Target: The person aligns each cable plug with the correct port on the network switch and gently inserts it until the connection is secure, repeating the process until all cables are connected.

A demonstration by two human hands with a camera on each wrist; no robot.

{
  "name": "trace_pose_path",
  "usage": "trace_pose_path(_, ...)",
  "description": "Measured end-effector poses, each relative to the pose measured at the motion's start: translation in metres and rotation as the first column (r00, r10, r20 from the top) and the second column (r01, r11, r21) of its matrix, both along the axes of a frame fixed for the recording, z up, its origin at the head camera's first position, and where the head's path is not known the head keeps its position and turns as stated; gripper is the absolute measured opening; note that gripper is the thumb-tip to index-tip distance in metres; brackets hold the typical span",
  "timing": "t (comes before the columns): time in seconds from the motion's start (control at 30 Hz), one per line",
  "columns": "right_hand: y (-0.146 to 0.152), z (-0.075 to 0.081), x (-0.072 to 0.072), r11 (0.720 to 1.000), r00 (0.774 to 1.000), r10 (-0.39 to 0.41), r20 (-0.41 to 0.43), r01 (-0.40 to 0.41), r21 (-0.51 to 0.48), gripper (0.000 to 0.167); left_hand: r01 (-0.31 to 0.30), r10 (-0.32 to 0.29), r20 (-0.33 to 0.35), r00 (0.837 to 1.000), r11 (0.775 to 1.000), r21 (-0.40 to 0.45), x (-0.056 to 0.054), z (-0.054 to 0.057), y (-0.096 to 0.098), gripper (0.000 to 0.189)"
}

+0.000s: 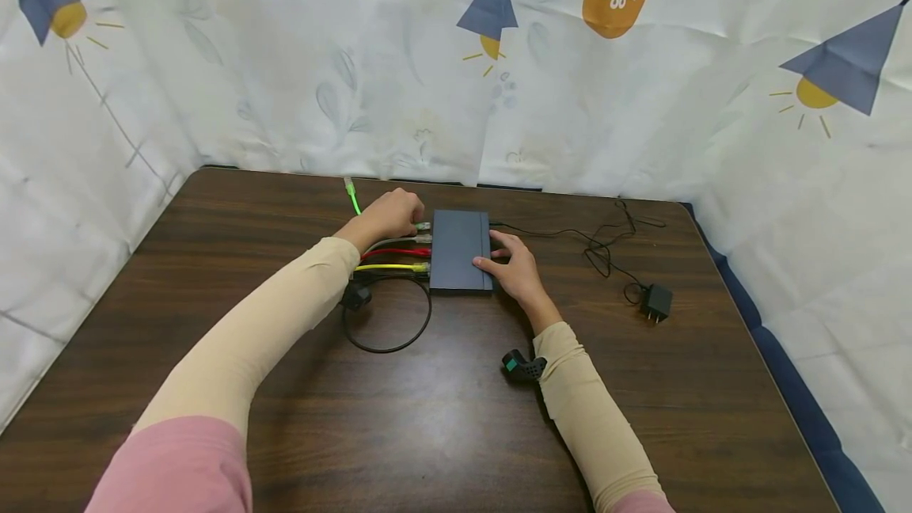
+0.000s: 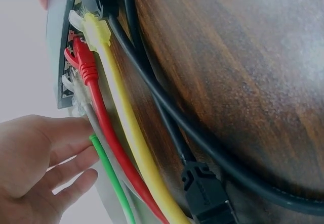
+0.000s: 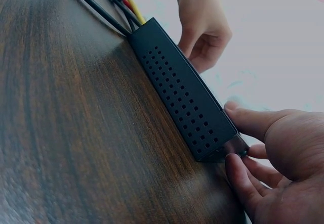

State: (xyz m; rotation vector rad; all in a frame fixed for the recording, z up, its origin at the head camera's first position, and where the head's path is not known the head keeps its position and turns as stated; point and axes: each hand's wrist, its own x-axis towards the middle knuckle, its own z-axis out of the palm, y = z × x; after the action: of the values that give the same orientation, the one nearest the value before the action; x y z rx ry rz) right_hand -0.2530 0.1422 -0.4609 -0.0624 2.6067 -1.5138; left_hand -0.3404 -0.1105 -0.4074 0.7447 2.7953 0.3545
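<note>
A dark grey network switch (image 1: 461,252) lies flat on the table. My left hand (image 1: 390,216) pinches the plug end of a green network cable (image 2: 109,166) at the far end of the switch's port side; the fingers partly hide that plug. Beside it, a grey cable (image 1: 399,241), a red cable (image 2: 104,113) and a yellow cable (image 2: 126,113) sit in neighbouring ports. A black cable (image 2: 152,82) joins the same side at the near end. My right hand (image 1: 520,267) grips the opposite edge of the switch, thumb on top and fingers along the side.
A black power adapter (image 1: 656,302) lies to the right, its thin tangled cord (image 1: 598,248) running to the switch. The green cable's other plug (image 1: 349,185) points toward the back edge. A loop of black cable (image 1: 388,351) lies in front. Printed white curtain (image 1: 399,85) surrounds the table (image 1: 427,434).
</note>
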Motion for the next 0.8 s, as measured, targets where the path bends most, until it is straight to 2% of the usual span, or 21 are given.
trace_pose_path(0.37, -0.0005, 0.0025, 0.0011, 1.000, 1.000, -0.004, 0.001, 0.004, -0.011, 0.067, 0.014, -0.014, 0.008, 1.000, 1.000, -0.014, 0.0043, 0.0050, -0.0027, 0.009)
trace_pose_path(0.8, -0.0051, 0.0068, 0.0012, 0.999, 0.998, -0.051, -0.031, 0.051, 0.001, 0.065, 0.022, -0.022, 0.003, 1.000, 1.000, -0.014, 0.0064, 0.0065, -0.0049, 0.015)
